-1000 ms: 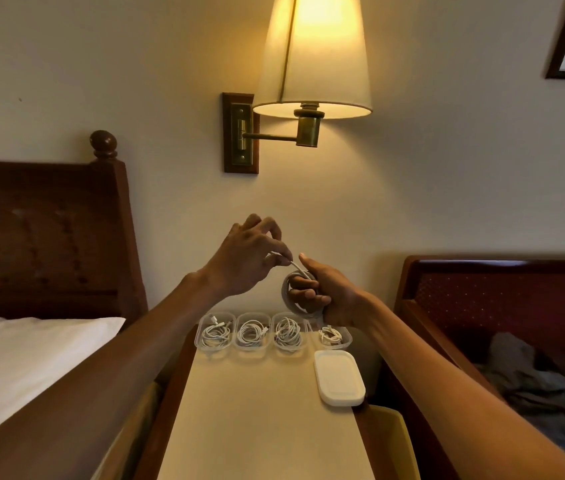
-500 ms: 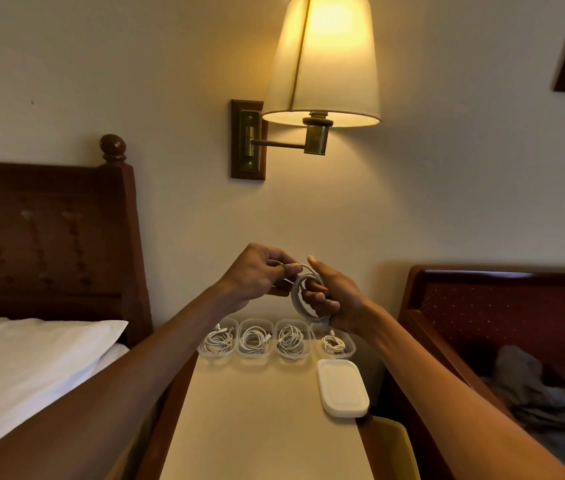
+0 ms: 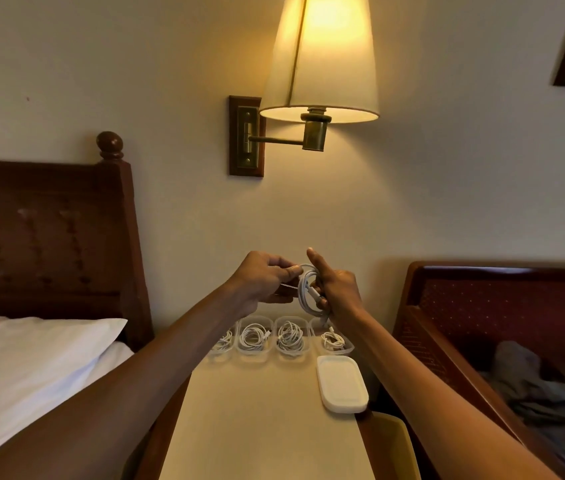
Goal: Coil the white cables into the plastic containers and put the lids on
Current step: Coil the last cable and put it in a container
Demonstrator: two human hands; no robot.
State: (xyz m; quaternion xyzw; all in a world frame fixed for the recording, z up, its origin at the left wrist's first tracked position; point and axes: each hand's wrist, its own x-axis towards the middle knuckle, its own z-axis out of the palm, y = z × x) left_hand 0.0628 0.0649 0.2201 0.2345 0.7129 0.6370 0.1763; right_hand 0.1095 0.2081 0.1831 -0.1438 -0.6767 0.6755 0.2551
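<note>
left hand (image 3: 267,282) pinches a strand while right hand (image 3: 338,289), thumb up, curls round the coiled white cable (image 3: 309,289), above the long beige bedside tabletop (image 3: 257,427). four clear plastic containers (image 3: 253,351) holding coiled cables line its far edge; a white rounded lid (image 3: 341,382) lies nearer, right.

Plastic containers (image 3: 254,355): 4, in one row along the far edge of the table (image 3: 257,427).
White cables: 5 in total. 1 in each container, plus 1 held coil (image 3: 309,292).
Lid (image 3: 341,382): 1 white piece at the table's right edge. Single or stacked cannot be determined.
Hands: 2, left hand (image 3: 263,278) and right hand (image 3: 338,289).
Wall lamp (image 3: 319,64): 1.
Headboards: 2.
</note>
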